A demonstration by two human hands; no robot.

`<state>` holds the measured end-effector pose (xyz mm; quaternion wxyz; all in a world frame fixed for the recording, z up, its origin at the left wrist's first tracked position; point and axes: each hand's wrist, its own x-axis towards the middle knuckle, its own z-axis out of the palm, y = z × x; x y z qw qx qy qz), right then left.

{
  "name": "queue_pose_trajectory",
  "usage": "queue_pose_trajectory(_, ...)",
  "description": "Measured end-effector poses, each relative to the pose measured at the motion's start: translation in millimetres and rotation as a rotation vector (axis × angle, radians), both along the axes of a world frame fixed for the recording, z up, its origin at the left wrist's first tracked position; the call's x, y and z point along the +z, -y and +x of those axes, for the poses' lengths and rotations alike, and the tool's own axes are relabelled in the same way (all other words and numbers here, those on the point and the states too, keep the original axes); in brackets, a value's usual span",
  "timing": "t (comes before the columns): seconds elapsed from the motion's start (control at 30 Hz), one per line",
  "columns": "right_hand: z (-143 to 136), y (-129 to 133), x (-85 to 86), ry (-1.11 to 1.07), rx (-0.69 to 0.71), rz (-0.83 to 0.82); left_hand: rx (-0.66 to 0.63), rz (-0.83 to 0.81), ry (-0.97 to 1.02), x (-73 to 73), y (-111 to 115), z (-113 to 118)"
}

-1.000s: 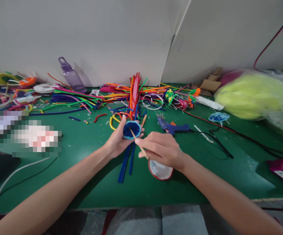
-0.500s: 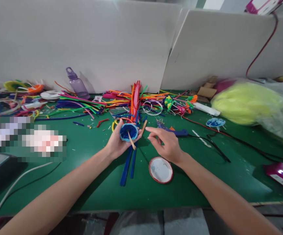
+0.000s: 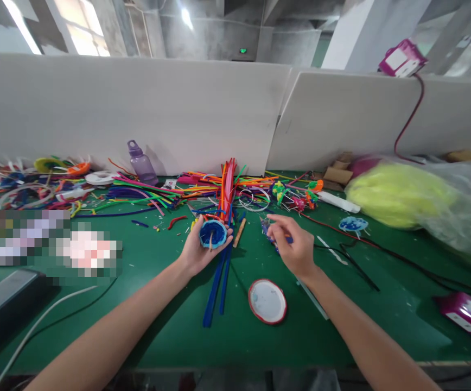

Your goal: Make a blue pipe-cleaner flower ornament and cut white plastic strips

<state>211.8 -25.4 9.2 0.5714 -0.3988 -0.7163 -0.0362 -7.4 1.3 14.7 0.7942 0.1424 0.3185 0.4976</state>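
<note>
My left hand (image 3: pixel 195 252) holds a small dark-blue cup-shaped piece with a light-blue rim (image 3: pixel 220 233), its hollow facing me. A thin brown stick (image 3: pixel 211 242) stands up out of the hollow. Over a blue hot glue gun (image 3: pixel 278 245) at the right, the fingers of my right hand (image 3: pixel 296 247) are curled around its body, covering much of it. A clear glue stick (image 3: pixel 313 300) shows below my right forearm. Between my hands lies a short wooden stick (image 3: pixel 239 232). Closer to me is a round white lid with a red rim (image 3: pixel 267 301).
Piles of coloured strips (image 3: pixel 141 191) run along the back, near a purple bottle (image 3: pixel 142 165). A blue piece on thin legs (image 3: pixel 353 224), plastic bags (image 3: pixel 398 193) and black cords are at the right. A dark box (image 3: pixel 11 298) sits at the left.
My right hand has moved away from the left hand, rightward onto the glue gun, and its fingers have curled. The view has tilted up. The cup stays in my left hand.
</note>
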Motion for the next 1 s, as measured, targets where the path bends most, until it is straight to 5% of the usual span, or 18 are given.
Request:
queue_pose_trajectory(0.37, 6, -12, -15.2, 0.098, 0.017, -0.080, -0.015, 0.136, 0.006, -13.3, -8, -5)
queue_pose_trajectory(0.67, 31, -20, -25.8, 0.026, -0.111, -0.132, 0.117, 0.145, -0.028, -13.3, 4, 3)
queue_pose_trajectory(1.0, 36, -27, -30.5, 0.077, -0.142, -0.140, 0.088, 0.203, 0.032, -15.1, 11, 2)
